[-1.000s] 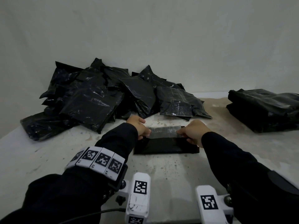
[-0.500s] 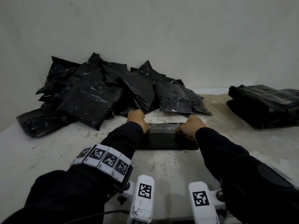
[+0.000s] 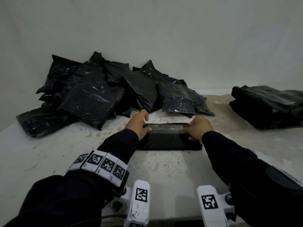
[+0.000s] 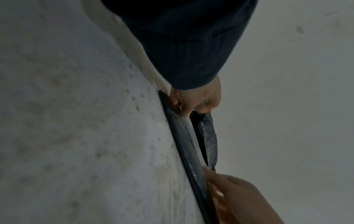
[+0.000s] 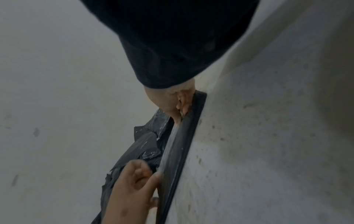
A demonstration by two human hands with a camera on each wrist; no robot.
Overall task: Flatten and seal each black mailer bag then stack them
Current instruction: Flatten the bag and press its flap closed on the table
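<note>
Black mailer bag (image 3: 170, 141) lies flat on table (image 3: 164, 169), centre, close to person. Left hand (image 3: 138, 126) and right hand (image 3: 197, 130) each pinch one end of glossy flap (image 3: 165, 128), folded toward bag body; grip narrow, holding flap. Unsealed heap (image 3: 91, 95) behind left, finished stack (image 3: 270, 105) far right. To seal well, likely: keep flap taut and square, lower evenly, press from middle outward, avoid wrinkles.

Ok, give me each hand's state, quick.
Left hand: pinching the left end of the mailer bag flap.
Right hand: pinching the flap's right end.
</note>
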